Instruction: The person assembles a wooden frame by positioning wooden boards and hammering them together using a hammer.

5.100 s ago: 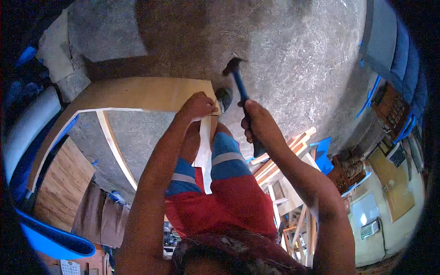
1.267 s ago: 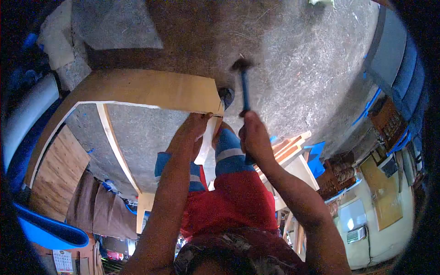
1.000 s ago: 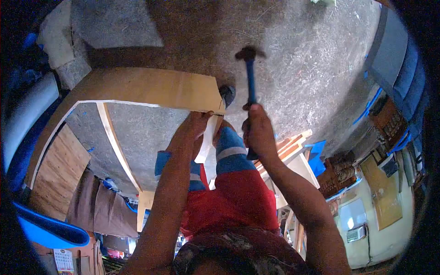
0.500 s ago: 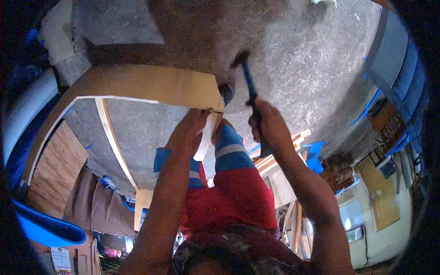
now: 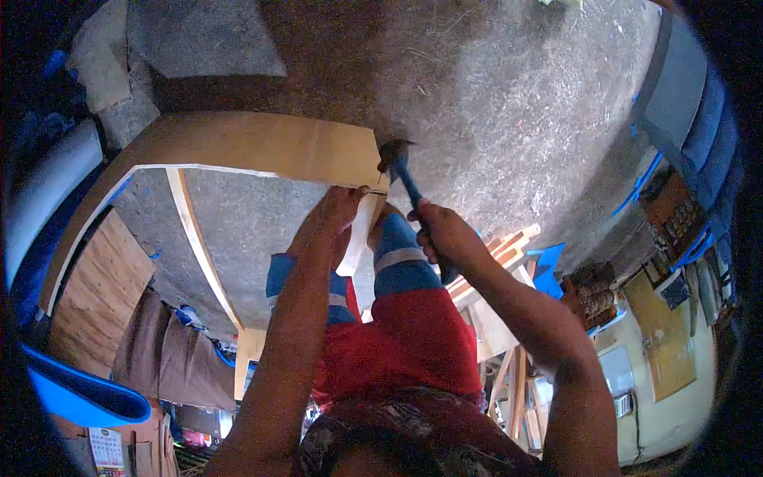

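In my right hand (image 5: 447, 236) is a claw hammer (image 5: 408, 183) with a blue shaft, its fingers wrapped round the lower part. The dark hammer head is over the right end of a long wooden panel (image 5: 262, 143). Below the head, a thin upright line that looks like a nail (image 5: 381, 176) shows at the panel's corner. My left hand (image 5: 340, 208) is closed round the panel's near edge beside that corner, where a pale wooden piece (image 5: 365, 226) runs down toward my legs. Its fingertips are partly hidden.
A thin wooden strip (image 5: 199, 238) slants down from the panel on the left. Beyond lies the concrete floor (image 5: 517, 103). Several lumber pieces (image 5: 509, 250) lie right of my knees. A plywood sheet (image 5: 103, 290) and blue chair-like shape (image 5: 87, 389) are at left.
The hammer has come down and to the left, from above the floor to the panel's corner. My right hand has lowered with it. My left hand stays in place.
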The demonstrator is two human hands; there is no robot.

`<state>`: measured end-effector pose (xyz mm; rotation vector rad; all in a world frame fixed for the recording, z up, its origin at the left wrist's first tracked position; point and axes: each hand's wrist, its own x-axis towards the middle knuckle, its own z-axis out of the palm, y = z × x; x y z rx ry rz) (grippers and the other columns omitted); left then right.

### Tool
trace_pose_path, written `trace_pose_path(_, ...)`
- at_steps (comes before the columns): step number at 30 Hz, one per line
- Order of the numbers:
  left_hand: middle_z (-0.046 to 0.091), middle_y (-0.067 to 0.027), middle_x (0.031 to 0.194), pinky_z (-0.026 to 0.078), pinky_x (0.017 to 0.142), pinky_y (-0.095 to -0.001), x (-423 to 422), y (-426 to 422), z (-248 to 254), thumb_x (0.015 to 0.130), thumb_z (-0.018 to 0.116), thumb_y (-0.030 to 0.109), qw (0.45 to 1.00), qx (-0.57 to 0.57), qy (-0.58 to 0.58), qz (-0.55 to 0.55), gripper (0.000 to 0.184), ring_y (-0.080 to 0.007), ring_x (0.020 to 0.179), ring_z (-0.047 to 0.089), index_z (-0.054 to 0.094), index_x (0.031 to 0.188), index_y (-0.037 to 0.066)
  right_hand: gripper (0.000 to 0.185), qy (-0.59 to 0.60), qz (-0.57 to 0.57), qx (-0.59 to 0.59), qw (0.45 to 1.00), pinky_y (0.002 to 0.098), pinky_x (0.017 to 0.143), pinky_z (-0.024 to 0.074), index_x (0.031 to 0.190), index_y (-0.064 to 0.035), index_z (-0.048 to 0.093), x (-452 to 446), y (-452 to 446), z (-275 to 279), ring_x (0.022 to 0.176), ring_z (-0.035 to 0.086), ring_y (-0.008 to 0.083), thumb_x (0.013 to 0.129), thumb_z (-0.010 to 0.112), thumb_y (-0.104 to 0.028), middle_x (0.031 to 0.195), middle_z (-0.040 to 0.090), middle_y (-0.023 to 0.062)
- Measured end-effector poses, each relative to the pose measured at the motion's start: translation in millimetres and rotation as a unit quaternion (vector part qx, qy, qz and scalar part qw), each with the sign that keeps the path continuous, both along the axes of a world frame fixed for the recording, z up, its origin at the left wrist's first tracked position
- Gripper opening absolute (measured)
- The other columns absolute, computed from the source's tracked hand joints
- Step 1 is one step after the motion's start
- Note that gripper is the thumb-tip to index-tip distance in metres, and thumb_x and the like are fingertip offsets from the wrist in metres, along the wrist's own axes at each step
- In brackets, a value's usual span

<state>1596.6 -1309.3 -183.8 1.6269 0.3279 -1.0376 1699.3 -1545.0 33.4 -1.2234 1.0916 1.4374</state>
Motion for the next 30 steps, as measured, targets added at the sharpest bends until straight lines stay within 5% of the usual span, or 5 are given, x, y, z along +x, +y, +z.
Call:
trace_pose_path(7, 0.055, -0.0193, 0.126, 0.037, 0.102, -0.0392, 21.9, -8.5, 19.4, 0.091, 0.059, 0.021, 1.0, -0.014, 0.016, 0.004, 0.04, -0.0326, 0.118, 0.05, 0.051, 0.124, -0.002, 0.048, -0.312, -0.08, -0.195, 0.927, 0.0267, 0.038, 0.035, 0.105, -0.0052, 0.054, 9.4, 16.6, -3.6, 0.041, 0.045, 0.0111, 0.099, 0.036, -0.049, 0.056, 0.047, 0.0025)
trace_pose_path(11, 0.054, -0.024, 0.126, 0.037, 0.102, -0.0407, 21.9, -7.9, 18.2, 0.092, 0.058, 0.018, 1.0, -0.017, -0.005, -0.005, 0.039, -0.0376, 0.121, 0.049, 0.051, 0.125, -0.001, 0.046, -0.104, -0.009, -0.056, 0.993, 0.0272, 0.038, 0.0339, 0.104, -0.0058, 0.054, -17.6, 11.5, 6.8, 0.039, 0.044, 0.0114, 0.099, 0.035, -0.047, 0.055, 0.048, 0.0027)
trace_pose_path(18, 0.058, -0.0216, 0.122, 0.043, 0.095, -0.0401, 37.0, -15.1, 38.7, 0.084, 0.069, 0.018, 0.99, -0.081, 0.083, 0.086, 0.044, -0.0353, 0.114, 0.055, 0.054, 0.12, -0.002, 0.037, -0.169, -0.2, -0.094, 0.961, 0.0234, 0.036, 0.0289, 0.102, -0.0099, 0.054, 3.8, 6.6, 33.0, 0.038, 0.036, 0.0076, 0.099, 0.041, -0.044, 0.052, 0.041, -0.0021)
trace_pose_path(21, 0.063, -0.0181, 0.114, 0.047, 0.091, -0.0393, 77.2, -25.5, 104.6, 0.074, 0.079, 0.021, 0.985, 0.023, -0.133, -0.112, 0.054, -0.0315, 0.108, 0.059, 0.056, 0.117, -0.001, 0.044, -0.164, -0.182, -0.081, 0.966, 0.027, 0.038, 0.0341, 0.104, -0.0054, 0.052, -1.6, 3.6, 30.2, 0.039, 0.044, 0.012, 0.099, 0.039, -0.048, 0.054, 0.046, 0.0025)
trace_pose_path(30, 0.066, -0.0168, 0.108, 0.047, 0.09, -0.0388, 24.9, -30.8, 36.1, 0.062, 0.085, 0.021, 0.996, 0.029, 0.016, 0.078, 0.057, -0.0321, 0.103, 0.062, 0.061, 0.11, 0.001, 0.036, -0.149, -0.161, -0.111, 0.969, 0.0246, 0.037, 0.0321, 0.103, -0.006, 0.053, -28.8, 6.2, 21.9, 0.038, 0.041, 0.0092, 0.099, 0.045, -0.041, 0.054, 0.046, 0.0003)
